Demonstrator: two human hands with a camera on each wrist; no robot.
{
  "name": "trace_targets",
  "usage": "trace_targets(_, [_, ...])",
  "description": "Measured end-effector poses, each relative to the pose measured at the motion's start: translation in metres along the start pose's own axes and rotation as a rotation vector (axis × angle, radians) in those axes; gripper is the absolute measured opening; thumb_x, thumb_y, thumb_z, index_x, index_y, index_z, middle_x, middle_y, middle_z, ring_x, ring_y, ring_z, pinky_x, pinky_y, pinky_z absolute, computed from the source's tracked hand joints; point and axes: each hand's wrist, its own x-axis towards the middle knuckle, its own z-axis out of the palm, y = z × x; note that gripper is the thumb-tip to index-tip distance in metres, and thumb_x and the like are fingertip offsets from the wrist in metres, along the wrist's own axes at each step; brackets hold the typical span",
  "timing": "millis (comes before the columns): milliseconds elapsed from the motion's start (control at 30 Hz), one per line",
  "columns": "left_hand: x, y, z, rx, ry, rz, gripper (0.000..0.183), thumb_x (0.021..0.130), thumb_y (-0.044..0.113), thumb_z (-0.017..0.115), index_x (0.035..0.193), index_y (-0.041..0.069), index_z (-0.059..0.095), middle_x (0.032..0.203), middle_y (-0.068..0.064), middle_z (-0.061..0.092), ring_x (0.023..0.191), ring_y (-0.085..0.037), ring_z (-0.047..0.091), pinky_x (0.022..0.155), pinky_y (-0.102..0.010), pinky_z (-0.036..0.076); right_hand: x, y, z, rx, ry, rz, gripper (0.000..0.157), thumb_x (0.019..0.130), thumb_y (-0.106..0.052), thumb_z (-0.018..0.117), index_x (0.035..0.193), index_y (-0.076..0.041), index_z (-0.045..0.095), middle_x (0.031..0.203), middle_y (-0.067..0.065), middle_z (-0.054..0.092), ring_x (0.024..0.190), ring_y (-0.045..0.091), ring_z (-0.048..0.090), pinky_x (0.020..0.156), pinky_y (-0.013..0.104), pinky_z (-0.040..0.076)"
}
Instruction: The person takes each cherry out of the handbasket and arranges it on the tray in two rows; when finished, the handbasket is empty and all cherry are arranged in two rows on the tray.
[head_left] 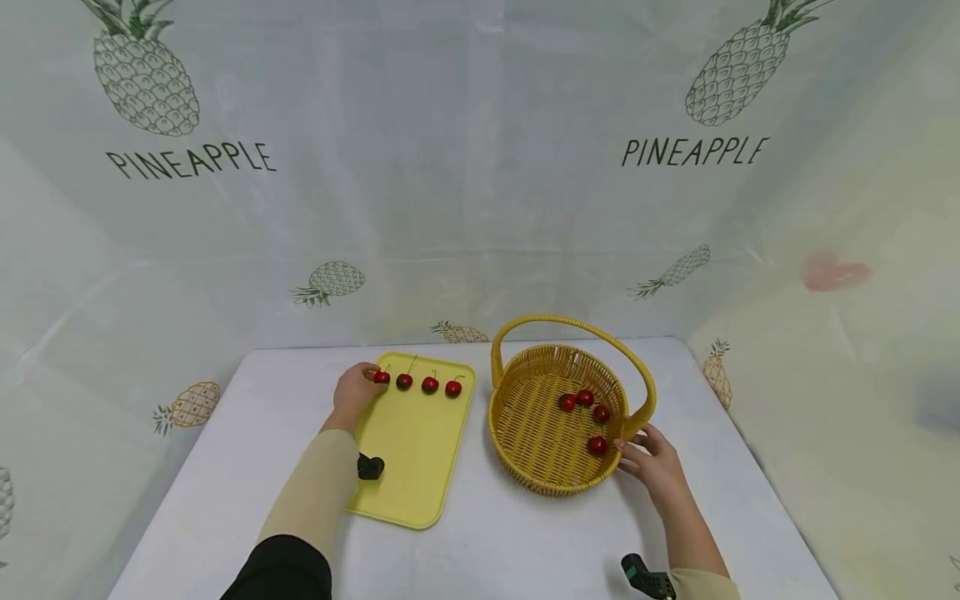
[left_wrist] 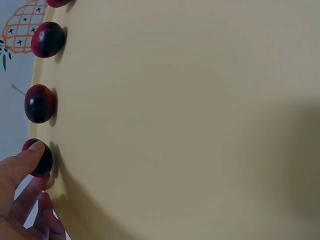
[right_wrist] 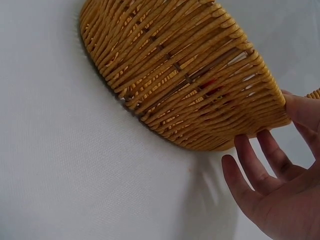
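Observation:
My left hand [head_left: 356, 395] is at the far left corner of the yellow tray [head_left: 408, 450], its thumb and fingers pinching a red cherry [left_wrist: 45, 159]. That cherry is the leftmost of a row of several along the tray's far end; its neighbour [left_wrist: 40, 103] has a green stem. On the right stands a yellow woven basket [head_left: 517, 450] with a tall arched handle [head_left: 555, 318]. My right hand [head_left: 656, 468] holds the basket's rim near the handle's right base, thumb at the rim and fingertips against the outer wall. Several dark red cherries [head_left: 596, 446] lie in the basket's right half.
Tray and basket stand side by side on a white table [head_left: 525, 550], a narrow strip of tabletop between them. Behind the table hangs a pale curtain [head_left: 465, 167] printed with pineapples. Black wrist devices [head_left: 369, 467] are strapped at both sleeves.

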Motion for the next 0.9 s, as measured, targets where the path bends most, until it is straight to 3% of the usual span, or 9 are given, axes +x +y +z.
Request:
trace_targets(367, [-0.0018,0.0049,0.0003,0.062,-0.003,-0.008,0.042,0.088,0.015,0.074,0.125,0.001,0.059,0.12,-0.02,0.06,0.105,-0.036,0.056,0.091,-0.05,0.044,0.0027,0.0021,0.0001,0.012,0.001,-0.001,0.062,0.095,-0.015,0.065,0.149,-0.009,0.035,0.132,0.02,0.043,0.105,0.024,0.061,0.086,0.038,0.053])
trace_targets(900, [0.0031,0.0024,0.0007,0.039,-0.034,0.003,0.043,0.087,0.013,0.074,0.126,0.003,0.06,0.122,-0.021,0.06,0.108,-0.038,0.056,0.092,-0.051,0.044,0.004,0.0036,-0.0003,0.009,0.014,0.008,0.061,0.095,-0.014,0.064,0.149,-0.01,0.035,0.133,0.02,0.043,0.109,0.027,0.059,0.085,0.037,0.053])
